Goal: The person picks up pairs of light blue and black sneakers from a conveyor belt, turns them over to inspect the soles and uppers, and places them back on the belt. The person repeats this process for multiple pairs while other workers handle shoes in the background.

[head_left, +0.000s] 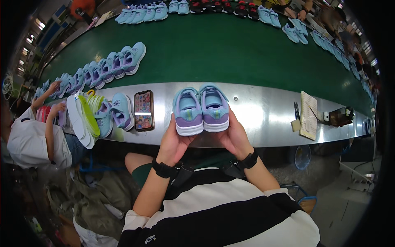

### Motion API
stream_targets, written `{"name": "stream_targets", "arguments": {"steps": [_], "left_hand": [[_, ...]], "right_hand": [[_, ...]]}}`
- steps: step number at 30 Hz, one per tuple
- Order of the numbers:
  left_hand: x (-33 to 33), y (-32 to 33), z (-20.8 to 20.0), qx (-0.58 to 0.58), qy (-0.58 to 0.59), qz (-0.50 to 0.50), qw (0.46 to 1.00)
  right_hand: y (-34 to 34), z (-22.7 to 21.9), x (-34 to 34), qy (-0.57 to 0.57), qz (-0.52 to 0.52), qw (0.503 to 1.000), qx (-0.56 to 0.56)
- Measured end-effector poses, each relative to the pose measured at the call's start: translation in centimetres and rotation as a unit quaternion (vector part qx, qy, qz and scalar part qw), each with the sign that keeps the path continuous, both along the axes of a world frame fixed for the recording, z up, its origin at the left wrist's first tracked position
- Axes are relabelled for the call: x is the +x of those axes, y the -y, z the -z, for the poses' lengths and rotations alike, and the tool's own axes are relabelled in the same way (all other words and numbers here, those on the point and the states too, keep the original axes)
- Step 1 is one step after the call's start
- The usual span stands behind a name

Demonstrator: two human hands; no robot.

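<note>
A pair of light-blue and purple sneakers is held side by side over the metal ledge [259,131], heels toward me. My left hand [176,143] grips the left sneaker [188,111] along its outer side, and my right hand [234,138] does the same with the right sneaker [215,108]. The fingers are partly hidden behind and under the shoes. White soles show at the heels, and the two shoes touch. Left of them a phone [143,110] with a lit screen lies on the ledge, beside another pair of blue sneakers [122,110].
White and lime-green insoles [84,119] are stacked at the left, near a co-worker [37,138]. Rows of sneakers [111,66] stand on the green belt [197,53]. To the right lie a notepad [308,115], a pen [296,110] and a dark bottle [340,117].
</note>
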State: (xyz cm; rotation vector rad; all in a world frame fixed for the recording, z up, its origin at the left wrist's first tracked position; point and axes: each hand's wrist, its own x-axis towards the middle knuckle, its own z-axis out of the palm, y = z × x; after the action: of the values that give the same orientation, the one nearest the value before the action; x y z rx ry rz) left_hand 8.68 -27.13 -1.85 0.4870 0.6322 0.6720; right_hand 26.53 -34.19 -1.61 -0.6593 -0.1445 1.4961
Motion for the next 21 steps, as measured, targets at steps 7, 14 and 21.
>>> {"name": "stream_targets", "arguments": {"steps": [7, 14, 21], "left_hand": [[0.0, -1.1, 2.1, 0.203, -0.159, -0.054, 0.965], [-1.8, -1.9, 7.2, 0.591, -0.406, -0.067, 0.693], [-2.7, -2.9, 6.6, 0.583, -0.374, -0.057, 0.719]], "right_hand": [[1.0, 3.2, 1.8, 0.348, 0.019, 0.935, -0.060], [1.1, 1.1, 5.9, 0.787, 0.015, 0.600, 0.144], [-5.5, -2.7, 2.9, 0.857, -0.164, 0.109, 0.475]]}}
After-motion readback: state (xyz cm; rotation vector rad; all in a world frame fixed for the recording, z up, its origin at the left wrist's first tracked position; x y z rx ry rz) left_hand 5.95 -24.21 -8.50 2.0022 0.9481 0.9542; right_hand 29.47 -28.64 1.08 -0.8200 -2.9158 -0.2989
